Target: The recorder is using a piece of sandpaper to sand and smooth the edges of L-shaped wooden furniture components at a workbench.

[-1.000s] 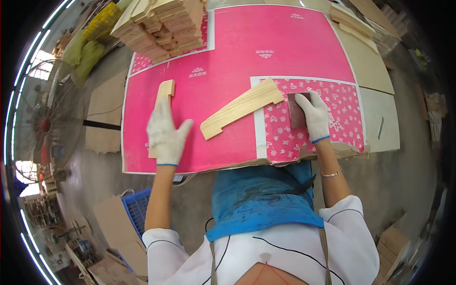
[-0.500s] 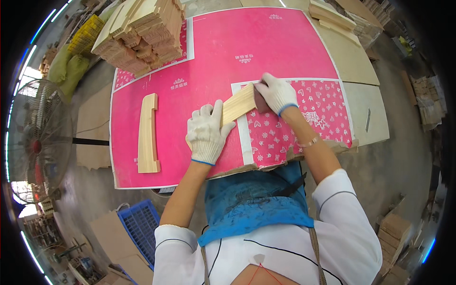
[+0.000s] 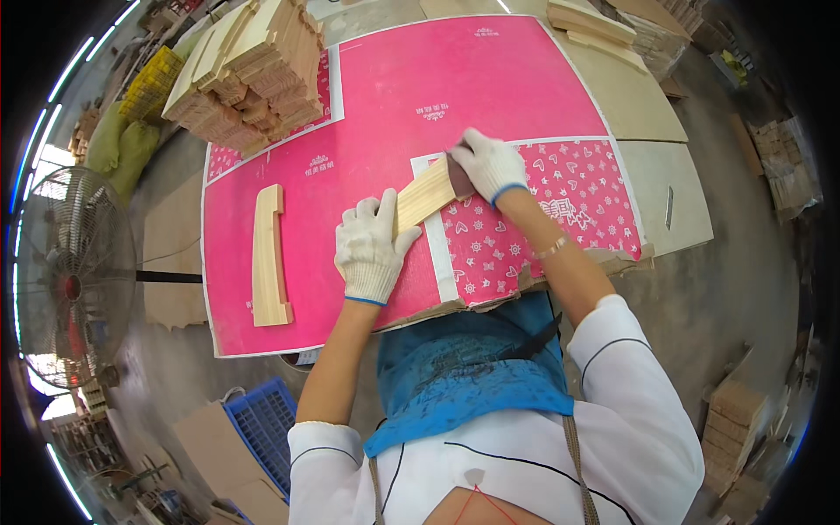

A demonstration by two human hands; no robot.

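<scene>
A pale curved wooden piece lies slantwise on the pink-covered table in front of me. My left hand, in a white knitted glove, grips its near left part, fingers over it and the thumb spread to the right; the hand hides that end. At the piece's far right end my right hand, gloved too, pinches a brown sheet of sandpaper against the wood. A second wooden piece, notched near both ends, rests on the table to the left of my left hand, touched by neither.
A tall stack of similar wooden pieces stands at the table's far left. More pieces lie at the far right. On the floor are a standing fan at left and a blue plastic crate near the table's front.
The view has shifted slightly, so the table appears a little farther left. My right hand and the sandpaper have moved slightly away from me along the wood's end. My left hand keeps its grip.
</scene>
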